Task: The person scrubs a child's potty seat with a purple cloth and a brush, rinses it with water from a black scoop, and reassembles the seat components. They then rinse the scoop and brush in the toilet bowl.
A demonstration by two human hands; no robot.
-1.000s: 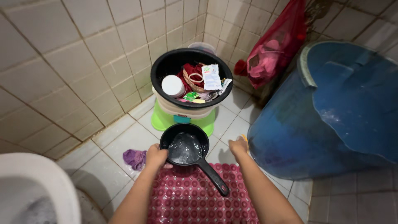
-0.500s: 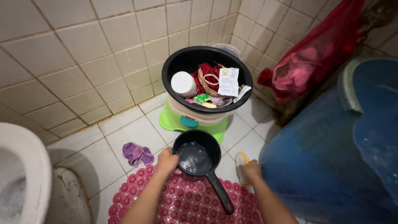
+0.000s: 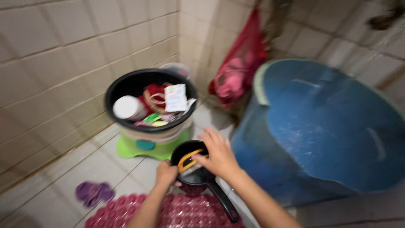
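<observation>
Two hands (image 3: pixel 219 154) over black dipper (image 3: pixel 198 175).

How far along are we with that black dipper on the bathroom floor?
Done: the black dipper stands on the floor by the pink mat. In hand: the left hand grips its rim while the right hand holds a yellow-orange item over the bowl. Left: that item has not been let go; blur hides what it is.

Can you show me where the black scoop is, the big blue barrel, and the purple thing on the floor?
black scoop (image 3: pixel 219 198): head view, on its handle.
big blue barrel (image 3: pixel 329 126): head view, on its blue top.
purple thing (image 3: pixel 93 192): head view, its middle, on the floor tiles.
</observation>
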